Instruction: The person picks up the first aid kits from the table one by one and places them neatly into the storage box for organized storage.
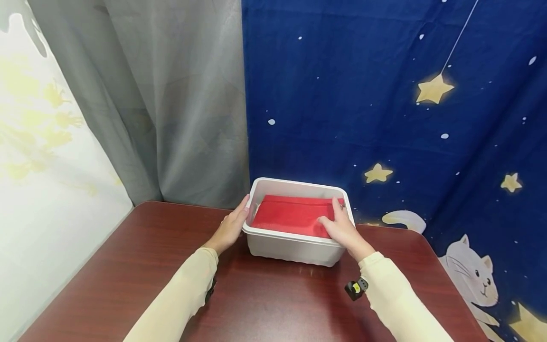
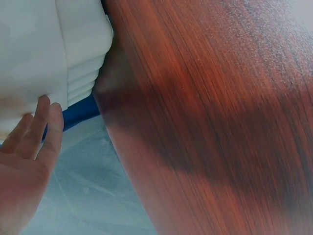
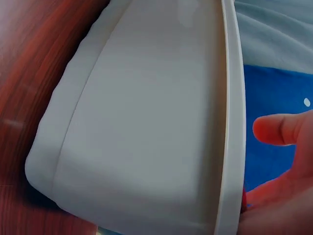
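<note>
White plastic tub (image 1: 295,247) at far edge of tabletop (image 1: 265,304), red folded cloth (image 1: 292,214) inside. Left hand (image 1: 231,228) flat against side; right hand (image 1: 339,228) presses cloth, fingers straight. We judge tub light, thin-walled, flexing; best gripped at rim.

A white tub (image 1: 295,249) is showing plain pale walls, and a bright red cloth (image 1: 295,214) is lying inside it. The tabletop (image 1: 128,266) is glowing dark reddish brown with a fine wood grain. Cream sleeves (image 1: 188,289) are covering both arms. Behind, a navy curtain (image 1: 384,95) is carrying yellow stars, white dots and a white cat, beside a plain grey curtain (image 1: 171,95)
</note>
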A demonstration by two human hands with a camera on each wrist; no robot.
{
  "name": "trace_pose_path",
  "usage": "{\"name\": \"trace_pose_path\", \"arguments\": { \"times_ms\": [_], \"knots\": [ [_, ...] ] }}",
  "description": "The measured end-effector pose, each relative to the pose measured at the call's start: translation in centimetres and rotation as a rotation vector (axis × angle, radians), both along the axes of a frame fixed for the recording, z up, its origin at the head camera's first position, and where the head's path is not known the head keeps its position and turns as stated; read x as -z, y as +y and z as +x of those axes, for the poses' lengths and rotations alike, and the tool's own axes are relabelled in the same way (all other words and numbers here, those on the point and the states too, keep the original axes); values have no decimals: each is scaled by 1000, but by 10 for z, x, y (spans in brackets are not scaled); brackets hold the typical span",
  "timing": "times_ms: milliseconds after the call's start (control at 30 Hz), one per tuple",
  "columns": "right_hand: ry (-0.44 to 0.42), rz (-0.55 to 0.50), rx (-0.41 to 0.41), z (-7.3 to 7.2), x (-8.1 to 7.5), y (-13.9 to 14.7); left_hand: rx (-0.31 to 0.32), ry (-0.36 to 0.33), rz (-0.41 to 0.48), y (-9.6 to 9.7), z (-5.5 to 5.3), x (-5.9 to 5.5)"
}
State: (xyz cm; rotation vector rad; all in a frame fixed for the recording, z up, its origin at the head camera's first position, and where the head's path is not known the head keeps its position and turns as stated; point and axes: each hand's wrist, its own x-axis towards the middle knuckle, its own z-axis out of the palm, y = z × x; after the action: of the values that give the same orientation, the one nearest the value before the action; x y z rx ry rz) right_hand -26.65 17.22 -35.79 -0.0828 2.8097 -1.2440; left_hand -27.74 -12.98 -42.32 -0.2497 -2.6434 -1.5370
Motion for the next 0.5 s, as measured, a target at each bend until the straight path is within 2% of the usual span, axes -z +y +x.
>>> {"name": "trace_pose_path", "arguments": {
  "times_ms": [200, 500],
  "knots": [
    [-52, 18, -11, -5, 0, 1, 5, 5, -2, 0, 0, -1],
    [14, -4, 14, -2, 2, 2, 23, 3, 17, 0, 0, -1]
  ]
}}
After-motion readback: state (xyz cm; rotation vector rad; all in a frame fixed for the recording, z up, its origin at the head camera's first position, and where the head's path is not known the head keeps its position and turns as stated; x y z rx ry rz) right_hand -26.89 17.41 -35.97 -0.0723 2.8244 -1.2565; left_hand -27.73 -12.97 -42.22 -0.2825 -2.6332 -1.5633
